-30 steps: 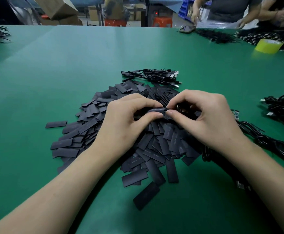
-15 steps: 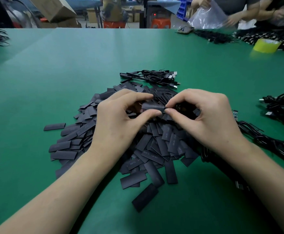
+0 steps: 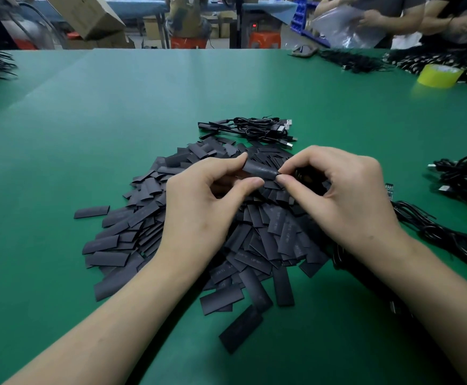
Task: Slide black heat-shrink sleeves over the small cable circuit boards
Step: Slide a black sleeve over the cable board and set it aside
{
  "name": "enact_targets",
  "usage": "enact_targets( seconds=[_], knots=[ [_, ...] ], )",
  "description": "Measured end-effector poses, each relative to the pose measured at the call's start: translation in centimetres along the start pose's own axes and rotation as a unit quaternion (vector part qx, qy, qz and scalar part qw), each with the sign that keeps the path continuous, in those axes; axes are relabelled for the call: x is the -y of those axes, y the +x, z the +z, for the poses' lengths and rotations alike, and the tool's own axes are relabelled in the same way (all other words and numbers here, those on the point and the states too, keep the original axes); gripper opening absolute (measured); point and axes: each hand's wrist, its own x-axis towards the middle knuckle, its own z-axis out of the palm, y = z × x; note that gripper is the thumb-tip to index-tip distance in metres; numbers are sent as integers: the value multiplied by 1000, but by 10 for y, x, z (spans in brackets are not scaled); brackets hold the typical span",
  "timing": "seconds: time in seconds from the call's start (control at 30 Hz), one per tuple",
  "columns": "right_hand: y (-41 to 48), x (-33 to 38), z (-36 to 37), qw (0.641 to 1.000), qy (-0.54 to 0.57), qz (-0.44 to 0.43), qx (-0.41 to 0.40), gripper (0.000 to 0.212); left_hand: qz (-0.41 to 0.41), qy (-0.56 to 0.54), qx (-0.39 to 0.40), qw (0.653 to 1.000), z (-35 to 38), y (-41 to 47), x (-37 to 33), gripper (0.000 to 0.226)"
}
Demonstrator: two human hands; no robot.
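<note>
Entry: one sleeve in work.

One sleeve (image 3: 260,170) is held just above the pile (image 3: 254,245). Its left end is pinched between index finger and thumb of the left hand (image 3: 199,207). Its right end is pinched by thumb and index finger of the right hand (image 3: 343,198). The remaining fingers of both hands are curled.

The board being sleeved cannot be seen, as the sleeve mouth is covered by the right fingers (image 3: 290,180). Something dark is held in the right palm and cannot be identified. A bare board (image 3: 389,188) is seen just past the right hand, near the cables (image 3: 449,240) lying on the surface (image 3: 115,120).

Risks, as judged:
- The sleeve is flattened stock. If its mouth is squeezed shut by the pinch, the board corners are likely to be caught and entry blocked. Pressure on the edges rather than the faces would be needed.
- If force is applied while the board is skewed, the sleeve may be buckled or split at the rim, and the solder joints strained.
- The sleeve is held by fingertips only at both ends. On a slip it would be lost into the pile, where it could not be told from the rest.
- The cables under the right forearm may be dragged through the pile and loose sleeves scattered.
- Full coverage of the board cannot be confirmed from this view.
</note>
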Motion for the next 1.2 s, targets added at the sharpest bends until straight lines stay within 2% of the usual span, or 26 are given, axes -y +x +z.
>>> enact_targets(
  seconds=[0.17, 0.23, 0.33, 0.47, 0.73, 0.93, 1.2],
  knots=[
    [1, -1, 0, 1000, 2, 24, -15, 7, -10, -44, 39, 998, 2, 0, 4, 39],
    [1, -1, 0, 999, 10, 32, -10, 8, -38, -106, 45, 993, 2, 1, 4, 35],
    [1, 1, 1, 999, 18, 25, 16, 10, -97, -239, 27, 966, 0, 3, 3, 17],
    [1, 3, 2, 999, 30, 33, 23, 11, -131, -306, 26, 943, -1, 5, 1, 12],
    [0, 3, 4, 998, -16, 38, 37, 8, -126, -312, 5, 942, 1, 4, 2, 11],
    [0, 4, 5, 999, 5, 49, 12, 5, -91, -285, 30, 954, 7, 0, 2, 31],
    [3, 6, 3, 998, 3, 61, -6, 6, -84, -273, 53, 957, 5, 0, -1, 36]
  ],
)
